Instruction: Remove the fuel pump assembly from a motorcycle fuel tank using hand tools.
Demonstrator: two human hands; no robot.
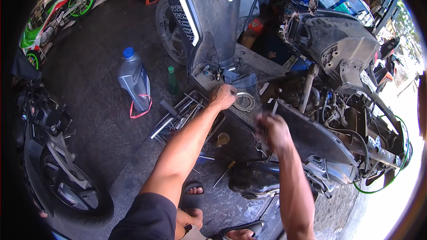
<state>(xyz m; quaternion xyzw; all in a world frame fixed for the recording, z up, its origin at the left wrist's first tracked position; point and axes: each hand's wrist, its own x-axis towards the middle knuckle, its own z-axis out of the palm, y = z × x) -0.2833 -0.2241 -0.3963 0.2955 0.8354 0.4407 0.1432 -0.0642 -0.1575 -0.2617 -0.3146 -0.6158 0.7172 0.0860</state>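
Note:
My left hand reaches over the scooter's footboard, its fingers pinched at the edge of a flat metal ring. Another ring seems to overlap it, over the ribbed surface. Closer to the scooter's side panel, my right hand is smeared by motion with its fingers curled. A thin pale piece sticks up from it; its kind cannot be made out. Small metal parts and a blue cloth lie on the footboard beyond my left hand.
A tool tray sits on the floor below my left forearm, near a grey jug with a blue cap and a green bottle. A screwdriver lies near my feet. The scooter's frame and engine are exposed at right; a motorcycle wheel stands left.

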